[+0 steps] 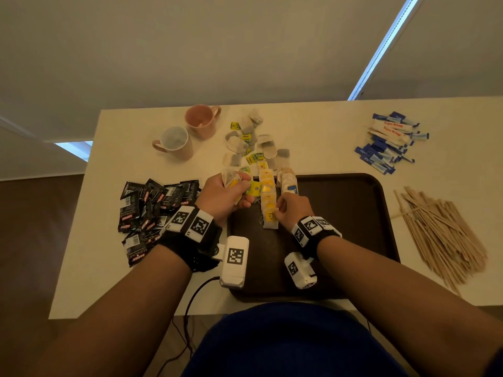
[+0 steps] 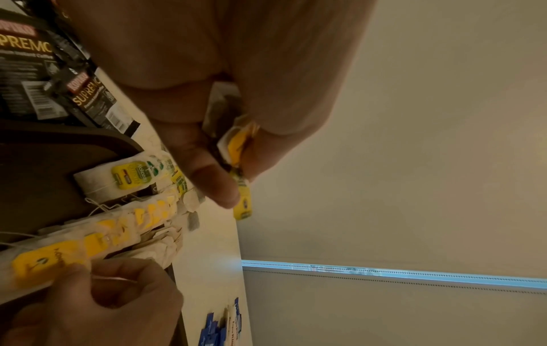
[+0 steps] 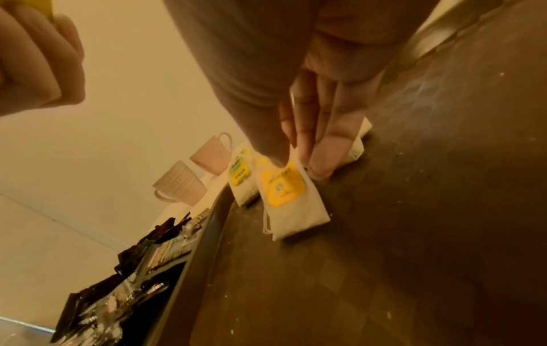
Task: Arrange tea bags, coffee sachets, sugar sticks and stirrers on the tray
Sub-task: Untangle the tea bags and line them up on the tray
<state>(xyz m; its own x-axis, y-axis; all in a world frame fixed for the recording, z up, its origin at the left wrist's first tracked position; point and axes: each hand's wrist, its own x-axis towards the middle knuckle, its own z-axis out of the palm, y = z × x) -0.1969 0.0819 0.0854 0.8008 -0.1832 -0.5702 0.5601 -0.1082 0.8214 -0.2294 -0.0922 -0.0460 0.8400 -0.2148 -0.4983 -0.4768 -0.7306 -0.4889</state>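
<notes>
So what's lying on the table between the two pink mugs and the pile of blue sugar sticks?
Between the pink mugs and the sugar sticks lies a loose scatter of tea bags, then bare table. The head view shows it.

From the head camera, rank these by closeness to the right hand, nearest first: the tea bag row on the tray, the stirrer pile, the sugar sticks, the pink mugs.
1. Tea bag row: on the tray, at the right hand's fingertips.
2. Stirrer pile: on the table, right of the tray.
3. Pink mugs and sugar sticks: far-left and far-right, too close to call.
</notes>
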